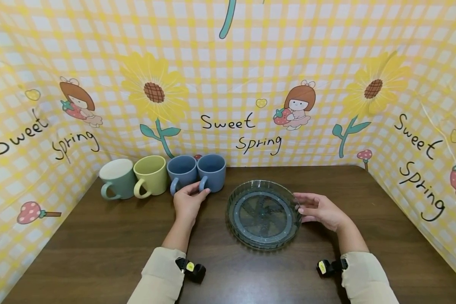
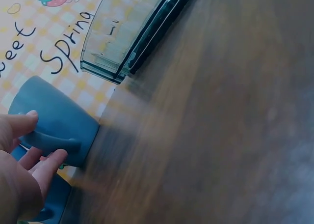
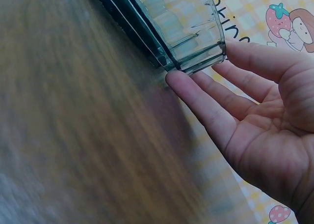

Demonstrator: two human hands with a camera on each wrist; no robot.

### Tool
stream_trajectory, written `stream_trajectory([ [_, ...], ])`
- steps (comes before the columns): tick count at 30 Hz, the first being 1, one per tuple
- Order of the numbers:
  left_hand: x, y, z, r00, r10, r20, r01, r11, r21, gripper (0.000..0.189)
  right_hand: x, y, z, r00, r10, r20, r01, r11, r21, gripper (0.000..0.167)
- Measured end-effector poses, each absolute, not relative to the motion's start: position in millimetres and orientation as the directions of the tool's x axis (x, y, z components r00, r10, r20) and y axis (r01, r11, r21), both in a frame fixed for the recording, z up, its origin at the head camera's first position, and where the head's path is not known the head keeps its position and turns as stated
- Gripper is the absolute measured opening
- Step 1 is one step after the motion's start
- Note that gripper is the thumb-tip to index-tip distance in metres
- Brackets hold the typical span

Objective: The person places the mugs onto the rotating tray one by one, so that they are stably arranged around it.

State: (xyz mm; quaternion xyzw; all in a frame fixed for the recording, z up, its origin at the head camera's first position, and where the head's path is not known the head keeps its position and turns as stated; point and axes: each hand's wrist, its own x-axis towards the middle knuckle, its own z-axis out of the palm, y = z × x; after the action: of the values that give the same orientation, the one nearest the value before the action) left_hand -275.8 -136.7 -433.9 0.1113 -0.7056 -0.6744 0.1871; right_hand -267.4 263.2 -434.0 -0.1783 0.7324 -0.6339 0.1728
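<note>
My left hand [image 1: 188, 204] is at the rightmost blue mug [image 1: 213, 173], its thumb and fingers on either side of the handle. That handle lies between the fingertips in the left wrist view, where the blue mug [image 2: 59, 118] stands at the left. My right hand [image 1: 321, 211] holds the right edge of a round, see-through glass dish [image 1: 264, 242] with a fluted wall. From the right wrist view, one fingertip reaches the underside of the glass dish [image 3: 196, 32] while others touch its wall. Whether the dish rests fully on the table cannot be told.
Left of the held mug stand a second blue mug [image 1: 180, 171], a yellow-green mug [image 1: 152, 177] and a grey-green mug [image 1: 119, 181], in a row at the back of the brown wooden table [image 1: 99, 253]. A yellow checked cloth [image 1: 228, 84] hangs behind and at both sides.
</note>
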Motion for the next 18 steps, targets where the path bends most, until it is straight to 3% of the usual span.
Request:
stream_trajectory([
  [18,-275.6,-138.3,-436.5,-0.859,-0.508,0.061,0.169,-0.169,0.971,0.028,-267.1,262.0,-433.5,-0.879,-0.476,-0.024,-0.039,0.123,-0.992,0.061],
])
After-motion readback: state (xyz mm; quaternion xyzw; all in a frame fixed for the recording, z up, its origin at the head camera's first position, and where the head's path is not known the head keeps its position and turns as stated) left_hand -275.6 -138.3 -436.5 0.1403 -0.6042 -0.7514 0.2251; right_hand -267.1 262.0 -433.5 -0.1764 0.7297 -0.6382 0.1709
